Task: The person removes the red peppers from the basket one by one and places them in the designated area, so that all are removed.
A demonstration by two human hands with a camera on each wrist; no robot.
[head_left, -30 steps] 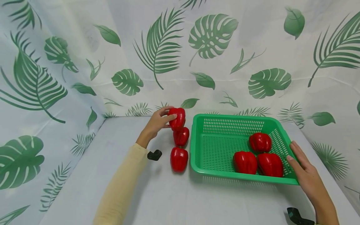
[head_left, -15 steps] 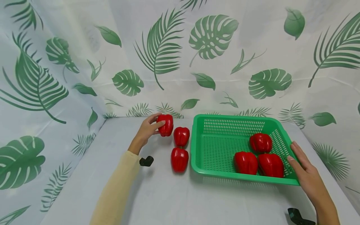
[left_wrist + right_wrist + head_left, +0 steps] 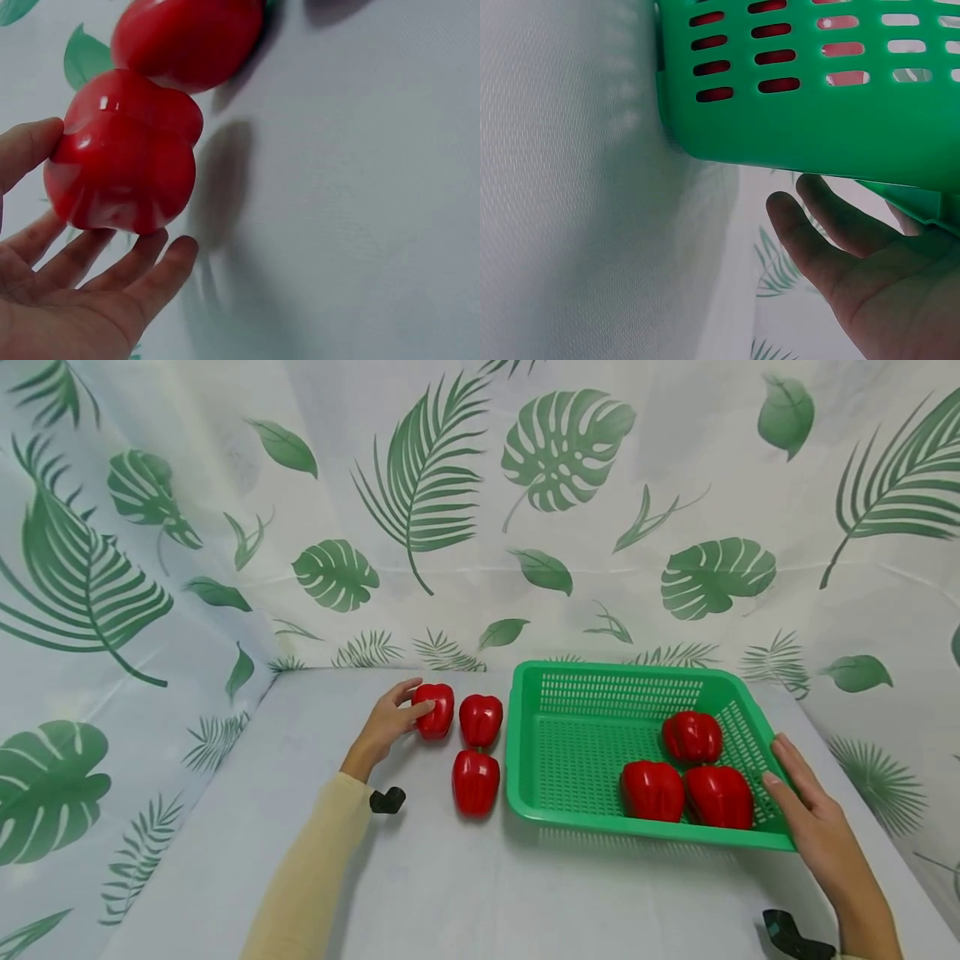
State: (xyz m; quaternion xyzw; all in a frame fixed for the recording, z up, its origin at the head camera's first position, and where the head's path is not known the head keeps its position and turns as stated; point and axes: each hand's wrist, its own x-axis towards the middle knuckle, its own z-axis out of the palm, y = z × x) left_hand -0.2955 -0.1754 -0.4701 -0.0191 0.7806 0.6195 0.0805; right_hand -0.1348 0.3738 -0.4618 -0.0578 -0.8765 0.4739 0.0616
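Note:
My left hand [image 3: 386,723] holds a shiny red bell pepper [image 3: 434,712], thumb on one side and fingers on the other. In the left wrist view, the pepper's lobed end [image 3: 124,157] faces the camera, and its shadow falls on the cloth beside it. Just right of it stands a second red bell pepper [image 3: 481,721], with a third pepper [image 3: 476,783] in front of that one. On the far right, my right hand [image 3: 825,818] grips the rim of a green plastic basket [image 3: 600,832], thumb over the edge; two of its fingers [image 3: 802,232] extend below the rim.
Inside the basket, three red peppers [image 3: 693,737] sit together at the right end. White cloth [image 3: 600,902] covers the table, and a leaf-printed curtain [image 3: 465,527] rises behind and at the sides. A black wrist mount [image 3: 387,800] sticks out at the left wrist.
My left hand has carried its pepper left and lower, from behind the two loose peppers to beside the farther one. The right hand and the basket stay put.

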